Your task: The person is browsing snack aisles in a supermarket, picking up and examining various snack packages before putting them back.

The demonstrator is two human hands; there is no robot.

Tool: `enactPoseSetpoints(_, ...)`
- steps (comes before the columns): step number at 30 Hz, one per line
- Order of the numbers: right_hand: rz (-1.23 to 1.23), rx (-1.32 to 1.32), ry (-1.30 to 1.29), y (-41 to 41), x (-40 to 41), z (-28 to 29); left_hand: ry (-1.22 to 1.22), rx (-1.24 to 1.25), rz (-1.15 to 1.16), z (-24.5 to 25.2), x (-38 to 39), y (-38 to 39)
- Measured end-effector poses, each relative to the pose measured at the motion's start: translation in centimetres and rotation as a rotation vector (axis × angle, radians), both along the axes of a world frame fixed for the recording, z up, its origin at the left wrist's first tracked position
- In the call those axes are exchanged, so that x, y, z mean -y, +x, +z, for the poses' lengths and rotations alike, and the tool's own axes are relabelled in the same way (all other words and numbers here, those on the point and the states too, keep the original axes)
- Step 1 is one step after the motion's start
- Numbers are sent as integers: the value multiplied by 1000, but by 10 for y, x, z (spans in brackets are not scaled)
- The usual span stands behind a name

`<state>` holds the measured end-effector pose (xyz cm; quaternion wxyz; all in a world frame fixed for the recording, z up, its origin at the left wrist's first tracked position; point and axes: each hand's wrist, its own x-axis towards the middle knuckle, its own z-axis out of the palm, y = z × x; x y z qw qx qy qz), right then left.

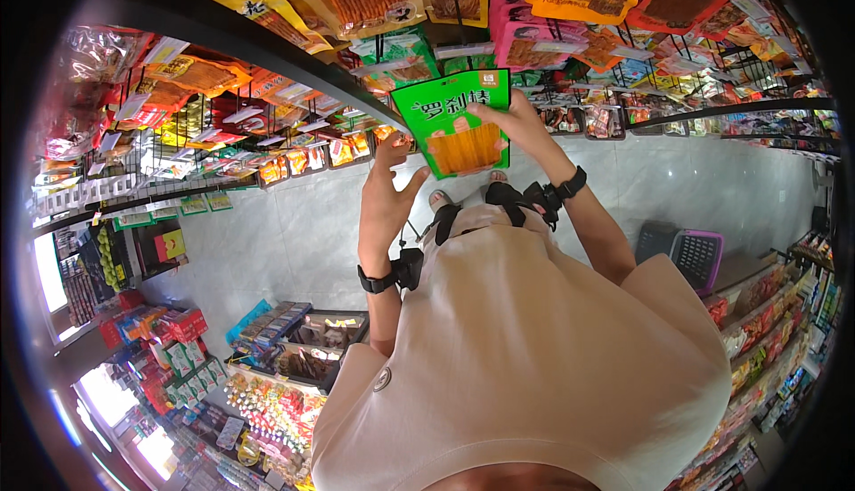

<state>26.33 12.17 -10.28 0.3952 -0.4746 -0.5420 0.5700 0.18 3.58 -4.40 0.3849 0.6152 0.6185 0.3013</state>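
Observation:
A green snack packet (pixel 461 97) bears large dark writing and shows brown strips of food on its lower front. My right hand (pixel 524 127) grips it by the right edge, the thumb lying across the front. Just left of the packet, my left hand (pixel 387 190) is raised with thumb and fingers apart and nothing in it. Its fingertips are close to the packet's left edge; contact cannot be made out. Beyond the packet, a rack hung with snack packets on hooks faces me, among them a brown strip packet (pixel 361 0) and pink packets (pixel 518 27).
A dark rack beam (pixel 267 37) runs diagonally near my left hand. Grey floor tiles (pixel 294 244) lie below. Behind me on the right stands a basket with a purple rim (pixel 718 260) beside goods shelves (pixel 761 331). Candy bins (pixel 274 411) stand behind on the left.

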Motion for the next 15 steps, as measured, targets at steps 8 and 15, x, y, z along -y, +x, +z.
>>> enactPoseSetpoints(8, 27, 236, 97, 1, -58, -128, -18, 8, 36, 9, 1, -12)
enactPoseSetpoints(15, 44, 211, 153, -50, -101, -136, 12, 52, 157, 7, 14, -18)
